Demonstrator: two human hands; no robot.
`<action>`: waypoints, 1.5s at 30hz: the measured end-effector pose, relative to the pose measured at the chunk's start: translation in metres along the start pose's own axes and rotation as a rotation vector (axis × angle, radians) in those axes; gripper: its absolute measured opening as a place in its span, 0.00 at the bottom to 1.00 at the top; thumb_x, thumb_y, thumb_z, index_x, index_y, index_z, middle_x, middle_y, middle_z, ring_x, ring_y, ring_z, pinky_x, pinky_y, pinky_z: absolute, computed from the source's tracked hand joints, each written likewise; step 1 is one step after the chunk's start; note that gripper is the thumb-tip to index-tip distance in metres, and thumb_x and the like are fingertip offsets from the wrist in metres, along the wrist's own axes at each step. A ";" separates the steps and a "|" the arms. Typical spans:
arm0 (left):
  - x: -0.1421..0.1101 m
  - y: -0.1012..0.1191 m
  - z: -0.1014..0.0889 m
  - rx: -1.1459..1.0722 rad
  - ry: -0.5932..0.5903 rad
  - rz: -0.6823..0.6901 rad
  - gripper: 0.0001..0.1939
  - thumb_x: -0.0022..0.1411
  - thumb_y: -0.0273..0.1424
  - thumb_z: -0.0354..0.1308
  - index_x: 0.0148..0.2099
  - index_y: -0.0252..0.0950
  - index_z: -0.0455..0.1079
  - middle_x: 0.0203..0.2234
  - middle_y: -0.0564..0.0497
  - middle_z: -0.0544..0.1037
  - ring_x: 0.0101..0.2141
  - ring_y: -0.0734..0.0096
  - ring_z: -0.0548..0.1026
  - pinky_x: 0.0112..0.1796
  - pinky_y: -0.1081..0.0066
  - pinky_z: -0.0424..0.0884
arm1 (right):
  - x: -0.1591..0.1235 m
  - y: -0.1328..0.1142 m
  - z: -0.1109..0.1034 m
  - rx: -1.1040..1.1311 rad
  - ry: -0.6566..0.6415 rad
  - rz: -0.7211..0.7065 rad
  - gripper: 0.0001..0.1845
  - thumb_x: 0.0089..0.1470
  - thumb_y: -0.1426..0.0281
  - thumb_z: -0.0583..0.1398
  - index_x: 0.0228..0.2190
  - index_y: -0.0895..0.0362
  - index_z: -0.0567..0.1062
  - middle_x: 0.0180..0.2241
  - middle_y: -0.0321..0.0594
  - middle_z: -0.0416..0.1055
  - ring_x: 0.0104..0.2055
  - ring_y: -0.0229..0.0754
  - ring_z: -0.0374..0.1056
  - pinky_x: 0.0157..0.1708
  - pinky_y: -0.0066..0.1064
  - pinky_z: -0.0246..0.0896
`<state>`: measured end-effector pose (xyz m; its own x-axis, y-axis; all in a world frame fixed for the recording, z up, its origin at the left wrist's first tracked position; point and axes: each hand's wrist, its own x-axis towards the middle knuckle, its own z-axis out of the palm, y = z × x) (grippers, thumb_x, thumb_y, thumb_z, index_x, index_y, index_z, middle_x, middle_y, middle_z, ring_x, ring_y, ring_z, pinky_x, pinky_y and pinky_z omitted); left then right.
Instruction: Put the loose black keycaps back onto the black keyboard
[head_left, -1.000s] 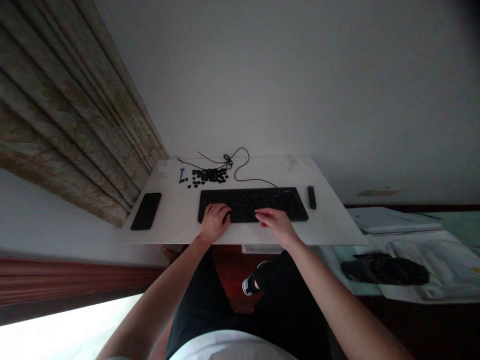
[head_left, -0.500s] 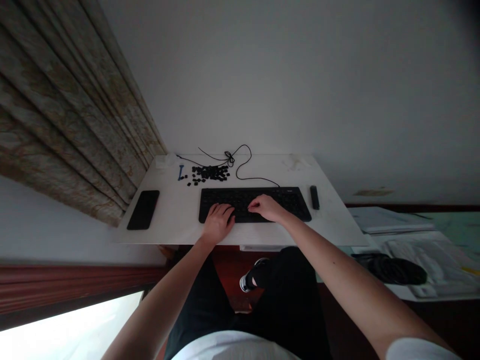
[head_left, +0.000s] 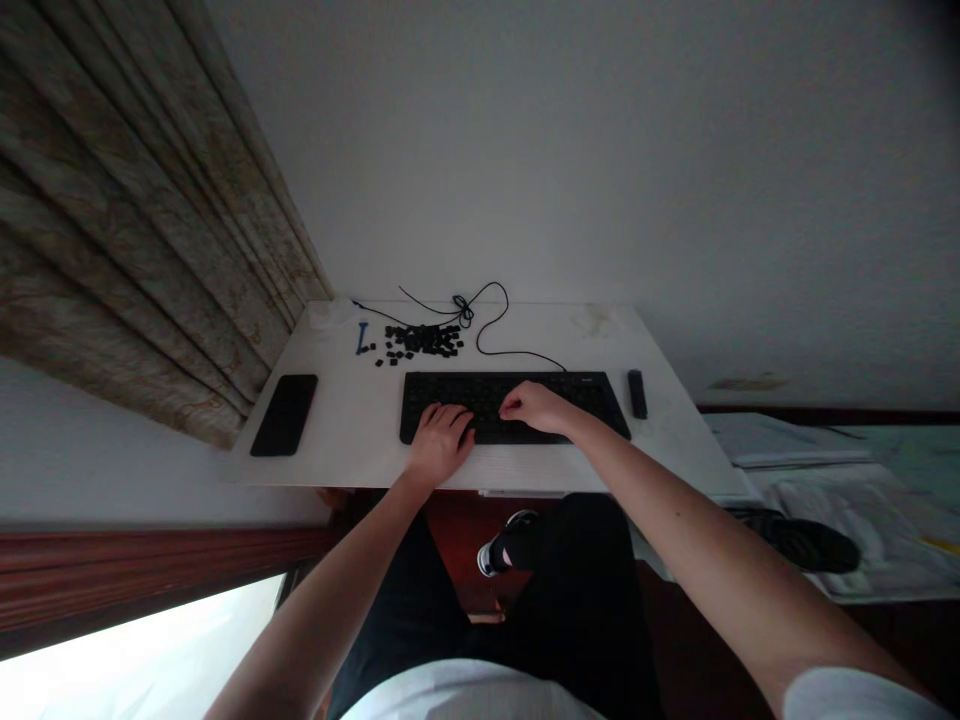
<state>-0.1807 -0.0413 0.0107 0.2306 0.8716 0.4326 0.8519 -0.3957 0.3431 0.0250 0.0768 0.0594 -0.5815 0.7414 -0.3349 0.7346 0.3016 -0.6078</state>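
A black keyboard (head_left: 487, 432) lies near the front of the white table. My left hand (head_left: 442, 440) rests on its left part, fingers stretched out over the keys and nothing in its grasp. Over the middle of the keyboard, my right hand (head_left: 536, 405) has thumb and fingertips pinched together, low on or just above the keys. Whatever is between those fingertips is too small or hidden to make out. Behind the keyboard's left half sits a pile of loose black keycaps (head_left: 427, 340), with a few scattered at its left.
A blue tool (head_left: 362, 338) lies left of the keycaps. The keyboard's cable (head_left: 517, 352) loops behind it. A black phone (head_left: 285, 415) is at the table's left, and a small dark oblong object (head_left: 637, 394) right of the keyboard. A wall and a curtain (head_left: 150, 220) border the table (head_left: 352, 420).
The whole view has shifted slightly. Both hands keep nearly the same pose and place on the keyboard; my right hand still pinches over its middle.
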 end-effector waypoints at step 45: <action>0.001 0.000 0.000 0.000 0.007 -0.008 0.13 0.65 0.30 0.56 0.51 0.38 0.72 0.46 0.44 0.78 0.49 0.57 0.74 0.56 0.50 0.66 | 0.017 -0.009 -0.020 -0.175 -0.145 -0.031 0.06 0.45 0.67 0.68 0.27 0.56 0.83 0.25 0.39 0.78 0.29 0.41 0.70 0.31 0.30 0.59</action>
<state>-0.1802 -0.0406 0.0111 0.2205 0.8726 0.4359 0.8536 -0.3889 0.3467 0.0158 0.0983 0.0739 -0.6396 0.6402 -0.4255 0.7577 0.4316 -0.4895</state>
